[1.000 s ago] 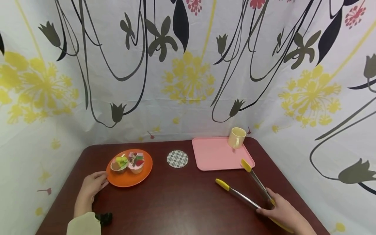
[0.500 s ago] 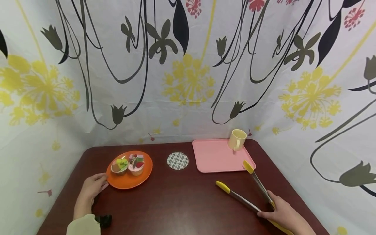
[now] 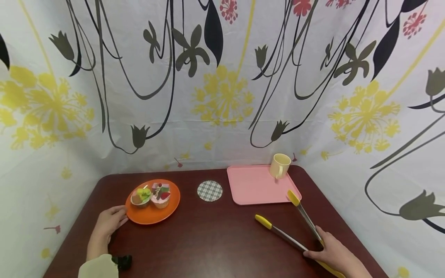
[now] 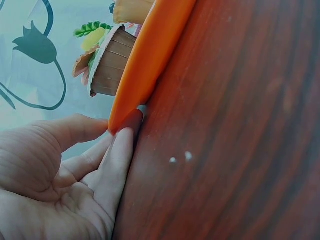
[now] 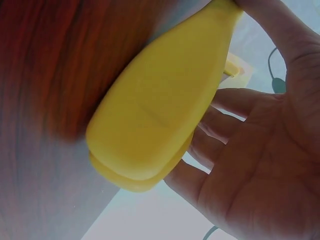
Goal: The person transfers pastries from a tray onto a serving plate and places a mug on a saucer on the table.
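At the left of the table, my left hand [image 3: 108, 224] pinches the near left rim of an orange plate [image 3: 149, 219]. In the left wrist view the thumb lies on top of the plate's edge [image 4: 142, 70] and fingers reach beneath it. Two toy cupcakes, one topped with yellow and green [image 3: 141, 197] and one with pink frosting [image 3: 160, 197], sit side by side on the plate. My right hand [image 3: 333, 250] grips metal tongs [image 3: 289, 238] with yellow tips, their arms spread apart. Up close, the right wrist view has the yellow handle [image 5: 155, 105] between thumb and fingers.
A pink tray [image 3: 255, 189] lies at the back right, with a cream mug [image 3: 279, 166] on its far right corner. The tongs' upper tip overlaps its near right corner. A round checked coaster [image 3: 210, 191] lies between plate and tray. Patterned cloth [image 3: 222, 143] surrounds the brown table [image 3: 208, 243].
The head view has shifted slightly, so the scene sits a little lower. Both hands, the plate and the tongs keep their places on the table.
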The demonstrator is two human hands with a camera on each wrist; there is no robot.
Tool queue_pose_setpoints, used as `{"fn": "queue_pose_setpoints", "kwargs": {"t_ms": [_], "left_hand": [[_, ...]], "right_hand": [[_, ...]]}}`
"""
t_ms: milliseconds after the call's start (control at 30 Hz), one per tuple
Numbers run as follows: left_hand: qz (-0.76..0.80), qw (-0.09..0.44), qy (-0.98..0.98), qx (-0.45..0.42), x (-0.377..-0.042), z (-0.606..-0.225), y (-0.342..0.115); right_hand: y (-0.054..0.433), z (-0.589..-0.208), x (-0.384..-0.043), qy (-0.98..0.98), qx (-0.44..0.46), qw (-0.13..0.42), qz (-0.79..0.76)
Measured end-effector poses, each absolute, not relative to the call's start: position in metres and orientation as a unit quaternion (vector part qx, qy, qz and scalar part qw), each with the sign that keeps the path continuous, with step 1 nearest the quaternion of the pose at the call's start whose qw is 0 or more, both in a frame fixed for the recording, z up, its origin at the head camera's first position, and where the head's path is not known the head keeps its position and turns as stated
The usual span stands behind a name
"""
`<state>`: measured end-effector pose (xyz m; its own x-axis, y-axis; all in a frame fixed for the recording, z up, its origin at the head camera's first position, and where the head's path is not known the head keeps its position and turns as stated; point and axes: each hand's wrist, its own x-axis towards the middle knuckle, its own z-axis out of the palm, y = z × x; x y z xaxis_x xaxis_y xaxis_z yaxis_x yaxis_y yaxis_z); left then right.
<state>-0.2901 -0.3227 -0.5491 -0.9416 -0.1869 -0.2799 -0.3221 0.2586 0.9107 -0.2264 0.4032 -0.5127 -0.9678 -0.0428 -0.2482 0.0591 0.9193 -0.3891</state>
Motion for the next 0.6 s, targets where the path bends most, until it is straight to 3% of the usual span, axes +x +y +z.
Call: {"fn": "queue_pose_setpoints", "kwargs": {"t_ms": [600], "left_hand": [[0.638,0.068,0.745,-0.179,-0.2953,-0.5526,-0.3224]], "right_hand": [[0.4039,-0.5171,-0.2250,0.973,0.020,0.119,-0.196]]}}
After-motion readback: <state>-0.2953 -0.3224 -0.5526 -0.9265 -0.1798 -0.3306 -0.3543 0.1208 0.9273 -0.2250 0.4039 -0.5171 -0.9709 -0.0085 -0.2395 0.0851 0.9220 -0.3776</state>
